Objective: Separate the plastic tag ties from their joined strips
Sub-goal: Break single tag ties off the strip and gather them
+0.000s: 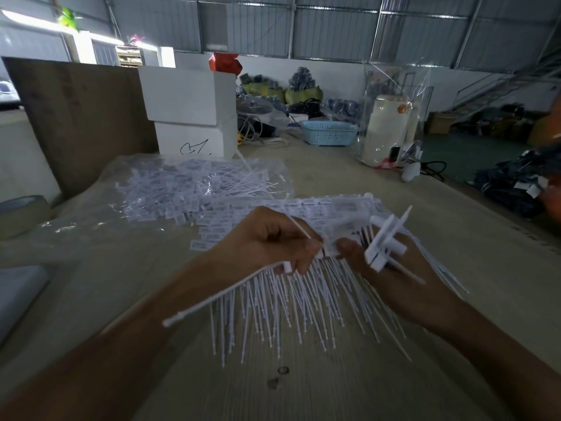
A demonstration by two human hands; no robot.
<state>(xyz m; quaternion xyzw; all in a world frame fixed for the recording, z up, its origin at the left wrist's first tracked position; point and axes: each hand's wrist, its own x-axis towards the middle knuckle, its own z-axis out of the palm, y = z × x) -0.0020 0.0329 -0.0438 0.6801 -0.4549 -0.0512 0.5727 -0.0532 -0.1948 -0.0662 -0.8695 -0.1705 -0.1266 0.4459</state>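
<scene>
A joined strip of white plastic tag ties [291, 302] hangs between both hands, its thin tails fanning down toward me over the table. My left hand [267, 241] grips the strip's long runner bar [212, 302], which slants down to the left. My right hand [391, 268] pinches the strip near its heads and also holds a small bundle of white plastic pieces [385, 238] between the fingers. Separated ties with flat label heads [243, 220] lie just beyond the hands. A larger pile of ties [194, 186] rests on clear plastic film farther back.
Two stacked white boxes [188, 113] stand behind the pile, next to a brown board [82, 117]. A blue basket [329, 132] and a clear bag holding a cream container [388, 126] sit at the back right. A tape roll [21, 214] lies at the left edge.
</scene>
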